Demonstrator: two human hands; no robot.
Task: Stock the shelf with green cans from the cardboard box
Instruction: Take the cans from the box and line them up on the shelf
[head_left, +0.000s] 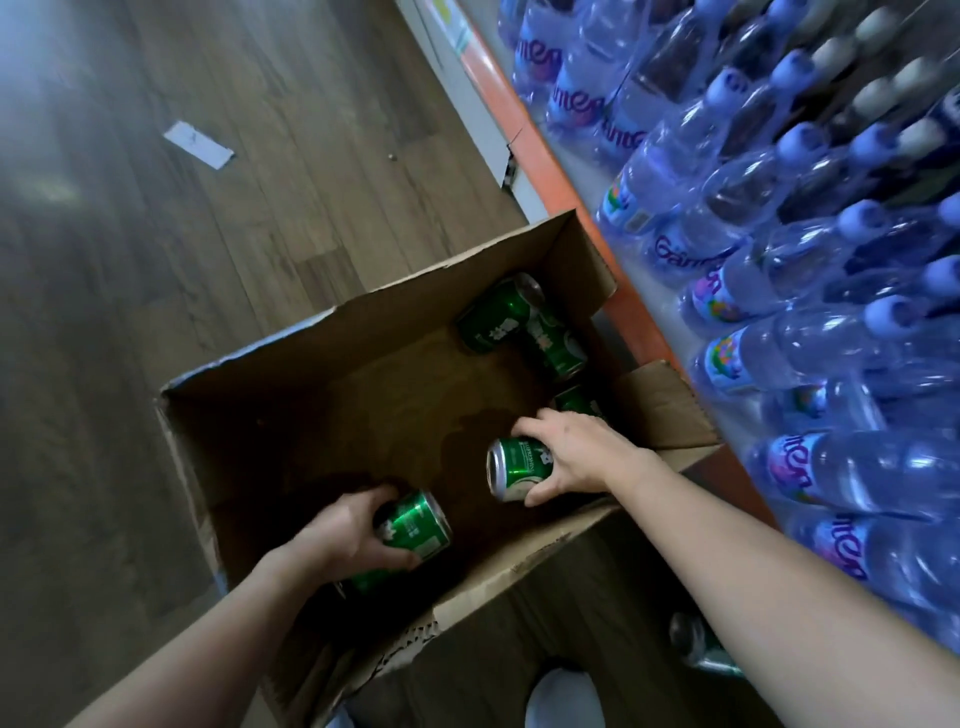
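Inside the cardboard box (249, 431) on the floor (156, 234), my left hand (348, 535) is wrapped around a green can (415, 527), and my right hand (571, 457) grips another can (511, 467). Two more cans (519, 325) lie by the far wall; one is half hidden behind my right hand. Water bottles (779, 260) crowd the shelf (550, 150) on the right.

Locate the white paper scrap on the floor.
In the head view, the white paper scrap lies upper left on the wooden floor, apart from the cardboard box.
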